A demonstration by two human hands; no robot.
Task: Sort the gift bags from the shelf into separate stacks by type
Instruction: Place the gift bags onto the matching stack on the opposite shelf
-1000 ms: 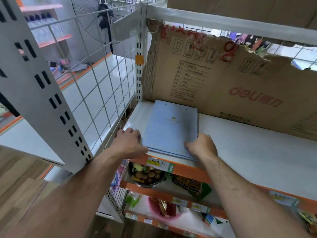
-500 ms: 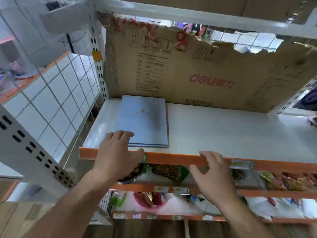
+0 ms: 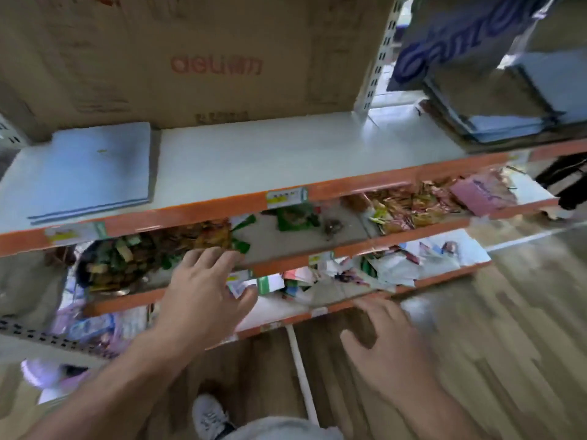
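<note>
A flat stack of light blue gift bags (image 3: 92, 169) lies at the left end of the white shelf (image 3: 286, 154) with the orange front edge. More flat bags, blue and dark, are piled at the far right (image 3: 505, 122) on the neighbouring shelf. My left hand (image 3: 203, 296) hovers in front of the lower shelves, fingers spread and empty. Lower and to the right, my right hand (image 3: 387, 344) hangs over the floor, fingers loosely spread, holding nothing. Both hands are well apart from the bags.
A brown cardboard sheet (image 3: 197, 58) backs the shelf. Lower shelves hold a bowl of wrapped sweets (image 3: 117, 265), snack packets (image 3: 413, 204) and loose paper packets (image 3: 390, 268). A perforated upright (image 3: 374, 58) divides the shelf units. Wooden floor and my shoe (image 3: 209, 417) lie below.
Both hands let go of the blue stack and dropped away below the shelf. The view swung right, so the stack now sits at the left and the right-hand bags have come into view.
</note>
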